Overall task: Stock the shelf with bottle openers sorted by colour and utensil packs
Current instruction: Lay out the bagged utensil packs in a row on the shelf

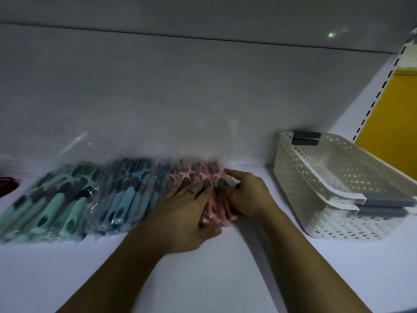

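Bottle openers in clear plastic wrap lie in a row on the white shelf (203, 279), grouped by colour: green ones (52, 204) at the left, blue ones (126, 195) in the middle, pink ones (198, 175) at the right. My left hand (180, 213) lies flat on the pink group with its fingers spread. My right hand (246, 195) grips the right side of the pink group, fingers curled round the packs. Much of the pink group is hidden under both hands.
Two stacked white perforated baskets (334, 193) with grey handles stand at the right, close to my right hand. A dark red item (6, 184) shows at the far left edge. The shelf's back wall (180, 98) rises right behind the openers. A slotted upright (379, 93) and yellow panel are at right.
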